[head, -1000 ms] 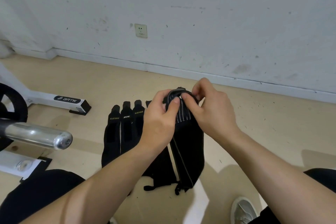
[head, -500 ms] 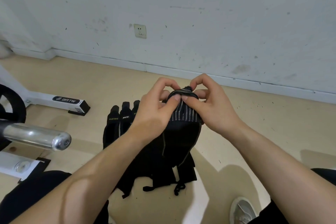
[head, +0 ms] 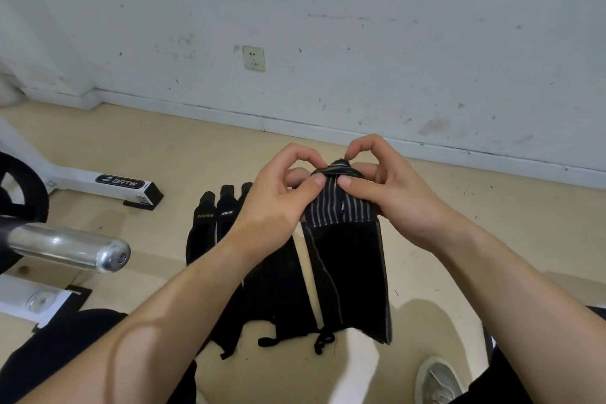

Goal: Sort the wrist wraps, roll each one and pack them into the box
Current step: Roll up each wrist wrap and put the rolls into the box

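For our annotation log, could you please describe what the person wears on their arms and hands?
Nothing visible: the left hand and right hand are ungloved, with no ring, watch or wristband, and the arms are bare with no sleeves in view.

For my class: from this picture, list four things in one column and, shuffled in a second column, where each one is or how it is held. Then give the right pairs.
Column A
1. striped wrist wrap
2. wall socket
3. chrome bar end
4. light shoe

Column B
a. on the floor, at the bottom edge on the right
b. pinched at its top by the left hand and the right hand
c. set in the white wall
d. juts in from the left edge

Pairs: 1-b, 2-c, 3-d, 4-a
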